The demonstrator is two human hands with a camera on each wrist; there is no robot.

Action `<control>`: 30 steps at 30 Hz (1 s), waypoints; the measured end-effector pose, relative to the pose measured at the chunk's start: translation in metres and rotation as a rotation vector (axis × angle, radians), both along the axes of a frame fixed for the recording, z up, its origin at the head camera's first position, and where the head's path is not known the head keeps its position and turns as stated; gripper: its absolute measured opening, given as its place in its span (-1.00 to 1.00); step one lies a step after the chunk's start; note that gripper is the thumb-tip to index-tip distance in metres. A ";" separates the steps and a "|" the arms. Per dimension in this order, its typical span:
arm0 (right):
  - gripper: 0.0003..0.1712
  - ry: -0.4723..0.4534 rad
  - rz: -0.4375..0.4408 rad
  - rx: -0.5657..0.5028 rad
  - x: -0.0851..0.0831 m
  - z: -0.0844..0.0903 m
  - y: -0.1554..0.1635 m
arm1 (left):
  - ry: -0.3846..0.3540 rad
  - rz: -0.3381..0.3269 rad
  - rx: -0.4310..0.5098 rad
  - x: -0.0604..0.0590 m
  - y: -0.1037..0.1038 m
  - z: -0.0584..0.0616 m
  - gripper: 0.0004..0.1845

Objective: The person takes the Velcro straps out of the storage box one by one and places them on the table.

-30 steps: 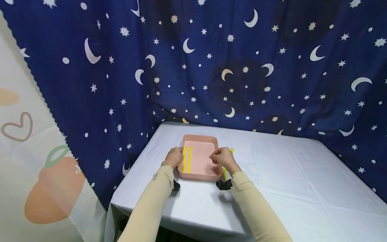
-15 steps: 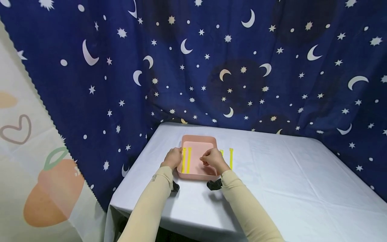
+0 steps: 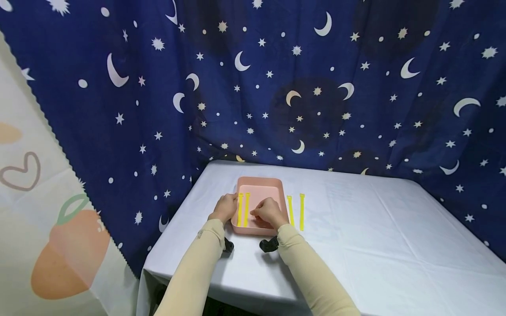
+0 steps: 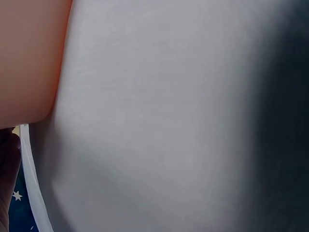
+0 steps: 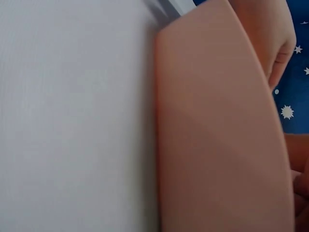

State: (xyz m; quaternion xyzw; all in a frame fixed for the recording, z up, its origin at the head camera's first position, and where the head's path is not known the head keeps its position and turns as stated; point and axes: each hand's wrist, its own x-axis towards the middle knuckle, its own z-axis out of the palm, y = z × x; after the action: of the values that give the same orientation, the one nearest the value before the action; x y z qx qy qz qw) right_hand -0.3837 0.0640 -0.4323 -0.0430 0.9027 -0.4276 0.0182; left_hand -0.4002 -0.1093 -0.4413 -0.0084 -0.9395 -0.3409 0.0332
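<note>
A shallow pink tray (image 3: pixel 272 186) lies on the white-covered table (image 3: pixel 356 228). Two yellow strips (image 3: pixel 243 210) lie side by side in its left part. My left hand (image 3: pixel 224 207) holds the tray's left rim. My right hand (image 3: pixel 269 211) hovers low over the tray's middle, fingers curled toward the strips; whether they pinch anything is hidden. Two more yellow strips (image 3: pixel 296 211) lie on the cloth just right of the tray. The right wrist view shows the tray wall (image 5: pixel 217 145) close up, the left wrist view its corner (image 4: pixel 29 58).
A dark blue curtain (image 3: pixel 316 87) with moons and stars hangs close behind and to the left of the table. The table's near edge (image 3: pixel 237 298) and left edge drop off close to the tray. Bare white cloth stretches to the right.
My right hand has moved left, from the tray's right rim to over its middle, uncovering both strips on the cloth. The left hand and the tray have stayed put.
</note>
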 end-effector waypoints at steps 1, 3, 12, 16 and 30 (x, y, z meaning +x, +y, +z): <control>-0.76 0.002 -0.001 -0.002 0.000 -0.001 -0.001 | 0.007 -0.004 -0.002 0.000 0.000 0.000 -0.56; -0.75 0.013 0.005 -0.005 0.000 -0.001 -0.004 | 0.017 -0.008 0.004 0.000 -0.001 -0.001 -0.57; -0.74 -0.065 -0.016 -0.046 0.004 -0.003 -0.014 | 0.070 -0.013 0.049 0.002 -0.002 -0.003 -0.59; -0.76 -0.074 -0.026 -0.038 0.002 -0.007 -0.020 | 0.061 -0.009 0.072 0.002 -0.002 -0.003 -0.58; -0.78 -0.026 -0.064 0.052 0.005 -0.010 -0.031 | 0.052 0.002 0.091 0.002 -0.001 -0.006 -0.57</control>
State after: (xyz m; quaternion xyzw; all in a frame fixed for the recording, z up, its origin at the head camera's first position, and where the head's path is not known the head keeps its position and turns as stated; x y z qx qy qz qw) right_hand -0.3792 0.0326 -0.4427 -0.0080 0.9141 -0.4051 0.0173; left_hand -0.3982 -0.1098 -0.4471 -0.0150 -0.9219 -0.3827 0.0581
